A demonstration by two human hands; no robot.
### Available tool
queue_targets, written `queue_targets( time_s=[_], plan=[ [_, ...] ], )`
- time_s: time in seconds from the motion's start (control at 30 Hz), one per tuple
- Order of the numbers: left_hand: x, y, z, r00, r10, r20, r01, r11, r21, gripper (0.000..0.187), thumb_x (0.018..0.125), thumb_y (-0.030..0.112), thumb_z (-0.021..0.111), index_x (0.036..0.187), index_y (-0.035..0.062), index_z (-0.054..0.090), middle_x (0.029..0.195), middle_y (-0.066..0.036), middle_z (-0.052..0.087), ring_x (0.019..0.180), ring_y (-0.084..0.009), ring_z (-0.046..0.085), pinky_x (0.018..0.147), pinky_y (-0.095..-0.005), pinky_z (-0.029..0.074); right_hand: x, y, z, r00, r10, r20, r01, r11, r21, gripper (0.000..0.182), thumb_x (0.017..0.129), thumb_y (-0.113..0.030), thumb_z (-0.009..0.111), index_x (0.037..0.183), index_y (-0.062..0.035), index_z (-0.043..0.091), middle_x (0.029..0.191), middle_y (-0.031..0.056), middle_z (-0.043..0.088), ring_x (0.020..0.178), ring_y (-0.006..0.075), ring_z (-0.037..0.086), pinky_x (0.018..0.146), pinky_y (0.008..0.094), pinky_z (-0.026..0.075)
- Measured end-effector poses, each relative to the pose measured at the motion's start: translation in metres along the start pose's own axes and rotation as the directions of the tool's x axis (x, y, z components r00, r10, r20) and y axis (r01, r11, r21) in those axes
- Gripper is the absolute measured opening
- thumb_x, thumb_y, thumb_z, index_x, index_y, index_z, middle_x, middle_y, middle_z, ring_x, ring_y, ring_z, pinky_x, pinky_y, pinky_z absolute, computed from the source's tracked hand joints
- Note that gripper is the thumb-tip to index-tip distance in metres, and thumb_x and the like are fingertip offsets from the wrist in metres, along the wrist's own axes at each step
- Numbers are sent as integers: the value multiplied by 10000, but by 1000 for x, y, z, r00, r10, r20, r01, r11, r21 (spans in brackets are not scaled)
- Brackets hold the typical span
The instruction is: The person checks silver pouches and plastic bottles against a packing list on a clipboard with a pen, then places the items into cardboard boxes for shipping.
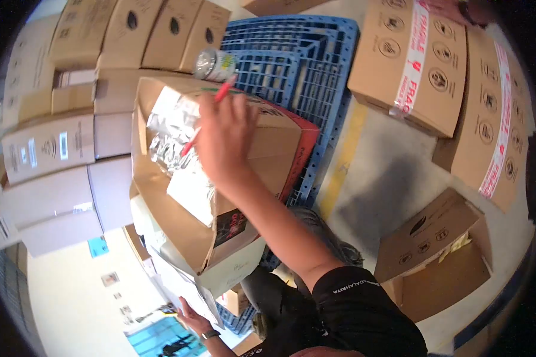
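We grip a slim red pen (pixel 208 122) in our right hand (pixel 223 140), fingers closed on it, its long axis slanting up-right over the open brown cardboard box (pixel 184 238) holding crinkled silver foil bags (pixel 173 140), while our left hand (pixel 190 316) grasps papers, half hidden below.

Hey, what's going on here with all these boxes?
A person is working over an open cardboard box that holds silvery foil packets. Their right hand grips a red pen above the box's far edge, close to a roll of tape. Their left hand, wearing a watch, rests on the near lower side of the box. The box sits by a blue pallet, with stacked cartons around and fragile-taped boxes on the floor.
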State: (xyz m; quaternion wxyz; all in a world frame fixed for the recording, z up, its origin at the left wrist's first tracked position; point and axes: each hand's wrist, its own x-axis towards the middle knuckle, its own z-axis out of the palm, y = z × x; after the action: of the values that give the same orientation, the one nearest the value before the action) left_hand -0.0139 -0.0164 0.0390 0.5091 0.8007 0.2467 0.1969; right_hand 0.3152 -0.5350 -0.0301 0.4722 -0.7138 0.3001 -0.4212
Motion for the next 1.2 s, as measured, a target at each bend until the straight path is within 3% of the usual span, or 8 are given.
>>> queue_targets(
  time_s=[0.27,0.33,0.43,0.6,0.7,0.8,1.0,1.2],
  plan=[
    [-20,44,62,987,-146,61,156,953,-259,582,1013,281,526,1452,-93,448,1459,-150,534,1352,-253,493,1161,-378,345,12,7,-12,988,-48,143,35,995,94,197,719,42,634,808,-127,586,739,75,630,799,314,568,751,432,428],
    [-11,8,31,999,-31,-16,26,978,-207,582,1005,277,548,1441,-98,462,1483,-157,513,1359,-241,484,1175,-367,320,17,2,-12,987,-103,122,99,995,31,201,721,40,662,845,-106,599,754,97,638,798,337,575,735,467,436],
    [-14,17,39,986,-124,-108,103,977,-186,505,995,196,573,1399,-100,515,1485,-168,515,1346,-234,503,1175,-360,319,34,12,-1,986,-74,149,67,996,53,177,745,45,645,831,-105,610,756,107,648,777,345,597,716,475,455],
    [-16,8,36,988,121,-101,-91,961,262,440,920,9,667,1348,-59,587,1447,-185,554,1348,-245,520,1141,-351,367,100,47,34,973,-152,175,171,980,-98,106,757,-1,662,798,-98,673,709,67,690,705,229,686,690,361,530],
    [-14,2,32,985,142,-100,-108,952,287,449,922,21,682,1362,-11,597,1451,-162,561,1358,-248,514,1145,-359,369,162,76,70,955,-167,247,209,965,-158,55,782,-36,712,827,-67,702,739,49,699,696,167,661,701,313,525],
    [-13,-4,32,981,168,-100,-140,960,243,442,915,19,699,1347,-11,612,1455,-158,558,1346,-248,522,1141,-367,379,239,153,120,918,-177,356,169,984,54,105,792,-100,778,827,-42,698,771,49,701,697,147,645,697,296,524],
    [-10,-13,35,972,208,-107,-206,978,31,438,910,21,722,1334,-17,620,1461,-163,549,1346,-240,517,1133,-377,389,229,130,97,893,-255,371,315,942,-113,234,800,-195,827,863,-10,699,820,49,705,761,146,646,760,292,520],
    [-7,-21,31,959,270,-85,-268,963,37,436,904,53,743,1316,-34,629,1434,-196,570,1347,-249,519,1111,-377,398,180,127,69,972,-101,214,113,993,-45,409,821,-281,811,1070,20,690,919,84,721,873,189,674,835,316,520]
  ],
)
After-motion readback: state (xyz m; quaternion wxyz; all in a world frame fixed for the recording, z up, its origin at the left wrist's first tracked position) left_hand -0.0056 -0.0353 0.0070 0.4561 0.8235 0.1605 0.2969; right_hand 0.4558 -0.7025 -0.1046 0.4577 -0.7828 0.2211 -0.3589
